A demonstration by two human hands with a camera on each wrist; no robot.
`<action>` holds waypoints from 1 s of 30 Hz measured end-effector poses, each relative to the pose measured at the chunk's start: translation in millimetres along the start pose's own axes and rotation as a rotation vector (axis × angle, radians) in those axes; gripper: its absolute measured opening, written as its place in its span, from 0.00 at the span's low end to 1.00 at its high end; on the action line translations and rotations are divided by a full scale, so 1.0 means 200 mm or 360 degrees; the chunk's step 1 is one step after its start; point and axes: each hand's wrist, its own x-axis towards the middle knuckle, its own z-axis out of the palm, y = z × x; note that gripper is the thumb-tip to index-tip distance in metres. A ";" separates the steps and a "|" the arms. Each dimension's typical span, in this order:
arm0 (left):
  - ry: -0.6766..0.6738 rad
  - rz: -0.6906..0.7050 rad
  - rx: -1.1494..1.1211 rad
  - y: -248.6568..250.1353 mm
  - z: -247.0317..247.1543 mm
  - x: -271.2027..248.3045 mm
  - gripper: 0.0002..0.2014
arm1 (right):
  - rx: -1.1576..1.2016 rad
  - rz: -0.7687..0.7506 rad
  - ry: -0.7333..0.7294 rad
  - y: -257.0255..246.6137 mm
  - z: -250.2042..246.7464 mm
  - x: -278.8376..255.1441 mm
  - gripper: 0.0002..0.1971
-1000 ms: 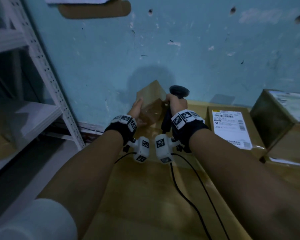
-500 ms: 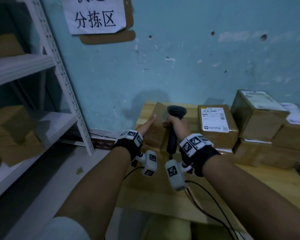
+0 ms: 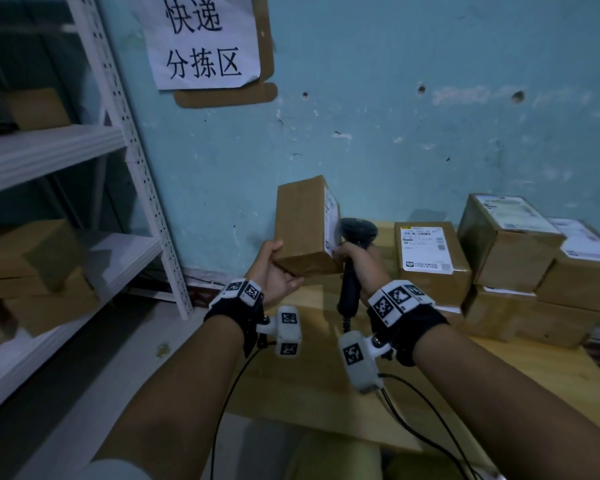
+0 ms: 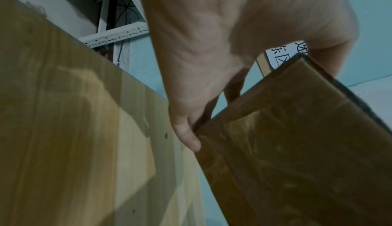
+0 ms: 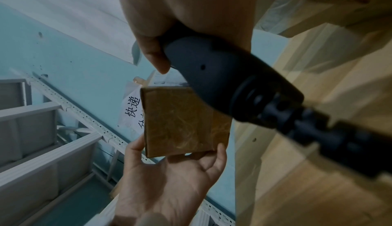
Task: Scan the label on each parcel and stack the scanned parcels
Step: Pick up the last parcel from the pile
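cardboard parcel (image 3: 303, 226) in left hand (image 3: 274, 271), scanner (image 3: 355, 251) in right hand (image 3: 359, 259).

cardboard parcel (image 3: 302, 226), matt plastic scanner (image 3: 352, 261), wooden table (image 3: 312, 368)

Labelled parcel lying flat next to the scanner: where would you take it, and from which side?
Likely by its two long side faces, coming from above. The parcel lies flat with its white label facing up, so a side grip leaves the label clear; taller stacked boxes crowd its right.
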 end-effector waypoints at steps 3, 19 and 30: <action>-0.0035 -0.0003 -0.0021 -0.02 -0.03 0.00 0.26 | 0.0033 -0.0007 -0.0003 0.02 0.01 0.02 0.12; 0.0101 0.0207 0.0440 -0.09 0.04 -0.02 0.31 | 0.0003 -0.0023 0.0084 0.08 -0.10 -0.01 0.14; 0.0082 0.0214 0.0512 -0.18 0.05 -0.03 0.36 | -0.0043 -0.0045 0.0070 0.09 -0.14 -0.10 0.14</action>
